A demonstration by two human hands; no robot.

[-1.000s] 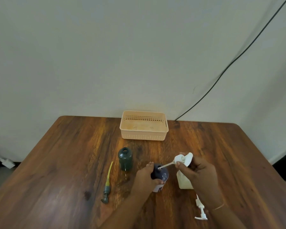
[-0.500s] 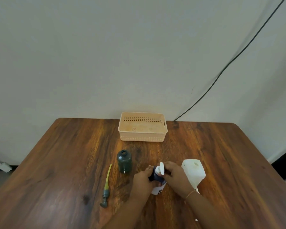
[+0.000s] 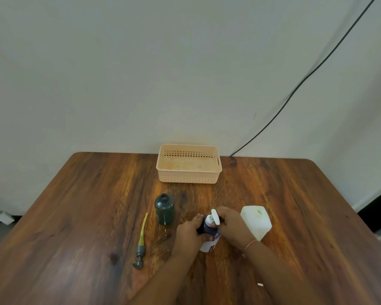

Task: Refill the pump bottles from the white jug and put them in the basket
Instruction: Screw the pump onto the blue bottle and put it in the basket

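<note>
I am seating the white plastic pump head (image 3: 213, 217) on the dark navy pump bottle with a white label (image 3: 209, 232), near the middle of the brown wooden table (image 3: 86, 205). A second ago the pump head was lifted clear, its tube just entering the neck; now it is sitting down on the neck. My judgement: this bottle is filled and I am closing it, so the basket comes next.

My left hand (image 3: 188, 233) is wrapped around the bottle body, steadying it. My right hand (image 3: 229, 223) is closed around the pump collar, apparently twisting.

The white plastic jug (image 3: 256, 221) is standing just right of my right hand, cap off, now uncovered by that hand.

Counts:
- Pump bottles: two. The second, a dark green round bottle (image 3: 164, 209), is standing open to the left, pump out.
- Loose pumps: one grey-green pump with a yellowish tube (image 3: 141, 243), lying flat further left.
- Jugs: one.
- Baskets: one peach perforated plastic basket (image 3: 188, 179), at the far edge, holding no bottles.
- A small white piece (image 3: 260, 284) is lying near my right forearm; I cannot tell what.
</note>
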